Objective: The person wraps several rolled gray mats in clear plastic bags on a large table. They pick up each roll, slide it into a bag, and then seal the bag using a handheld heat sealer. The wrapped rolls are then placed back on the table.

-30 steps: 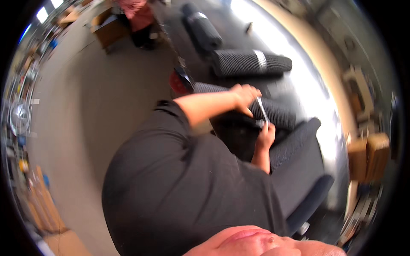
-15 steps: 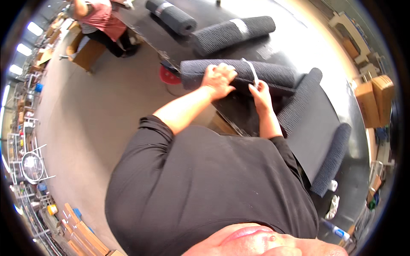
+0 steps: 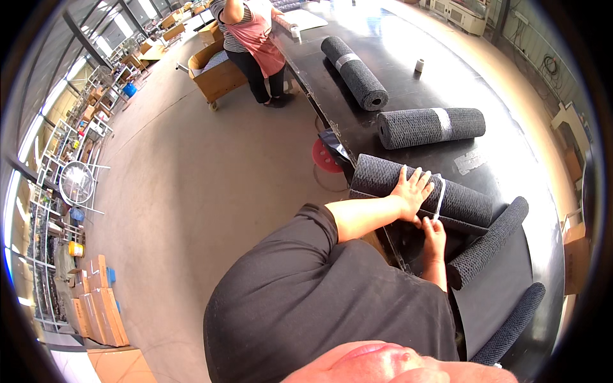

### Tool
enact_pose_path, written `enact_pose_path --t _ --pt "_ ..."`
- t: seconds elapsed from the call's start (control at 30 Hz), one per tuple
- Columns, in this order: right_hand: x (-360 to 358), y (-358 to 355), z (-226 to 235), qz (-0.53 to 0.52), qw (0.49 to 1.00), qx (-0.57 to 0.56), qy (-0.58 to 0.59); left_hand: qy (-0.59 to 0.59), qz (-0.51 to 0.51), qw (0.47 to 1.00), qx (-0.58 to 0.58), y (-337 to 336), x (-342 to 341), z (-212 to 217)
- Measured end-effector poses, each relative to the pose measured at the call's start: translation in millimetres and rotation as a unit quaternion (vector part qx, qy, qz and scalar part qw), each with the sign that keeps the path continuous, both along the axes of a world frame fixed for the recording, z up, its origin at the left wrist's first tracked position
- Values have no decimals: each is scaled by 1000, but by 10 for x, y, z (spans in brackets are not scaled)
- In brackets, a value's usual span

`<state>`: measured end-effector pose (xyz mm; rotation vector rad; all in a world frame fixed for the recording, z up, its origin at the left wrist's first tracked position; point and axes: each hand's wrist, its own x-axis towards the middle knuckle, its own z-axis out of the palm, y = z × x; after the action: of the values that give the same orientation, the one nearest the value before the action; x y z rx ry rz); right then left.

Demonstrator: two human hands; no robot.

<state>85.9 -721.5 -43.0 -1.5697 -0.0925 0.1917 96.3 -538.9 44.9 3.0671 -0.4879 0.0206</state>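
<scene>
Rolled mat [image 3: 469,203]: dark and ribbed, lying across the near edge of the black table [image 3: 440,86], in front of the person.
White strip [image 3: 440,191]: crosses the roll right of its middle; half a second ago it arched up more loosely, now it lies closer to the surface.
Left hand [image 3: 412,195]: spread flat on top of the roll, nearer the strip than before, when it pressed farther toward the left end.
Right hand [image 3: 434,235]: fingers curled and pinching the strip's lower end at the roll's near side, as before.
In the way: a half-unrolled mat [image 3: 504,281] crowds the roll's right end; the left forearm covers some of its near side.
Farther up the table: two banded rolls, one near [image 3: 415,129] and one beyond [image 3: 353,71], plus a small cylinder [image 3: 419,65].
Left of the table: a red stool [image 3: 325,156] by the edge.
Far end: a co-worker in a pink apron [image 3: 262,48], beside a wheeled box [image 3: 220,80].
</scene>
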Motion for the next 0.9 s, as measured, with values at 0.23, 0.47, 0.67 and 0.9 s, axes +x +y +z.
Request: enact_pose_path --t 0.23,0.47,0.67,0.9 --pt "271 -71 863 36 996 -79 4 132 -21 986 -102 263 482 205" --pt "96 -101 1067 123 991 -50 25 197 -30 973 -112 343 262 187" --pt "6 196 1075 67 944 -286 -151 186 -1 968 -168 79 27 324" --pt "-18 266 1243 55 912 -356 -195 74 50 976 -199 52 3 225"
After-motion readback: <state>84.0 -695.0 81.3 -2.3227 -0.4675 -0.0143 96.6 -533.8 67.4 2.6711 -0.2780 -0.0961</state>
